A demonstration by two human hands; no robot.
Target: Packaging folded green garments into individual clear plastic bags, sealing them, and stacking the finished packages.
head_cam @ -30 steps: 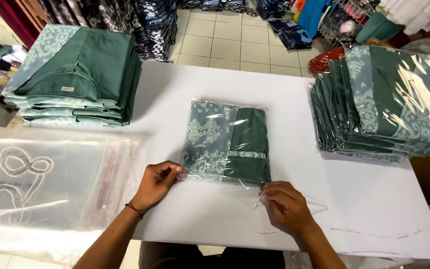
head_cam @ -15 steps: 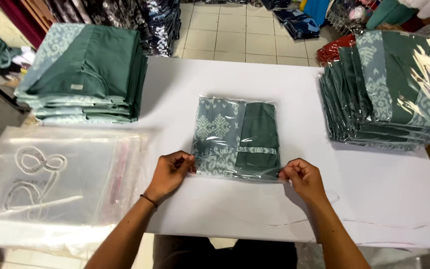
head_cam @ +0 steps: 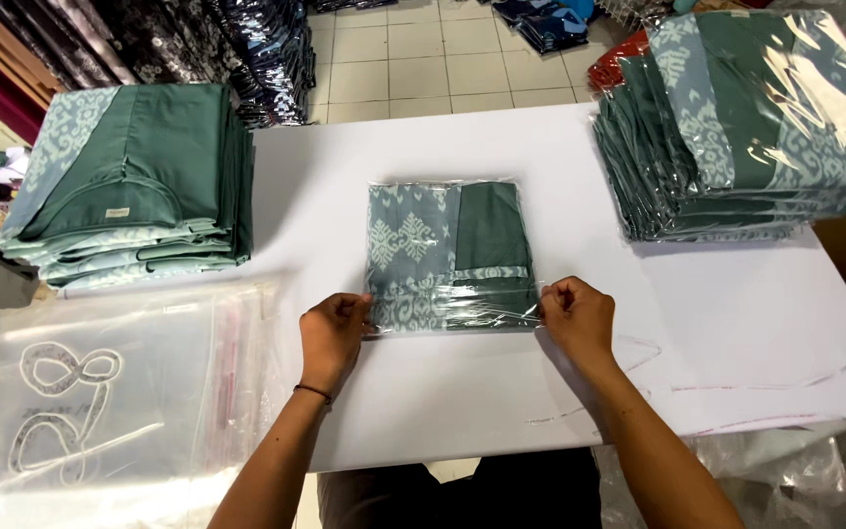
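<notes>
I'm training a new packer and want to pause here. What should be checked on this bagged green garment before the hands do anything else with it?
1. Both near corners of the bagged garment gripped: left hand and right hand each pinch one. Ok.
2. Garment lies flat and square inside the plastic. Ok.
3. Bag flap sealed along the near edge: cannot tell.
4. Bare table beside the packed stack. Ok.
5. Unpacked stack and empty bags lie apart from the hands. Ok.
</notes>
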